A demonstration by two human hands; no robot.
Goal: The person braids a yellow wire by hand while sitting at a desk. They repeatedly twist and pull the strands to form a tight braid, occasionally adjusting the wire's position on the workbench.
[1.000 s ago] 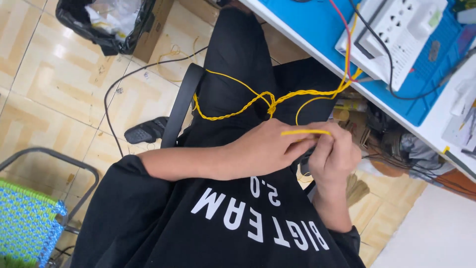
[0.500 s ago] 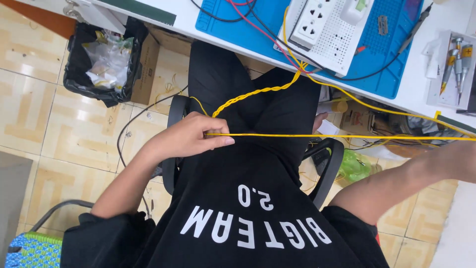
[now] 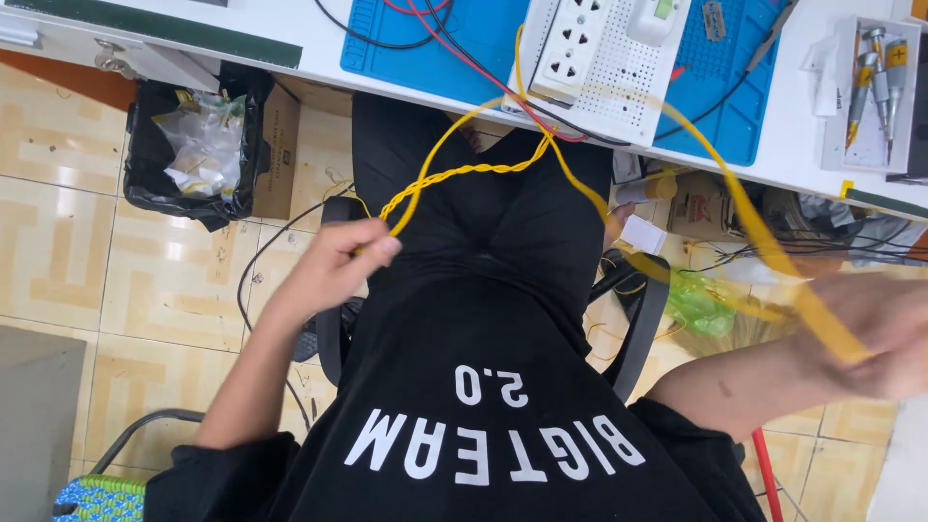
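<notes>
Head camera looks down on a seated person in a black shirt and black trousers. The left hand (image 3: 338, 259) is closed on the yellow wire (image 3: 454, 174), pinching it between the fingertips near the person's lap, beside the armrest of the chair (image 3: 333, 338). From this pinch a twisted part of the wire goes up and to the right, toward the edge of the bench (image 3: 290, 39). There it splits in two strands. One strand goes up over the white power strip (image 3: 604, 58), which lies on the blue mat (image 3: 454, 34). The other strand runs down to the right, very blurred, and ends at the right hand (image 3: 884, 333). The right hand is far out at the right side, well apart from the left one, and it is blurred also; it seems to grasp the wire, but I cannot tell how the fingers are closed.

On the floor at the left stands a black waste bin (image 3: 184, 145) with crumpled plastic inside, just beside a brown box. On the bench at the right a white tray (image 3: 865, 92) holds some screwdrivers. Black and red cables lie across the blue mat.
</notes>
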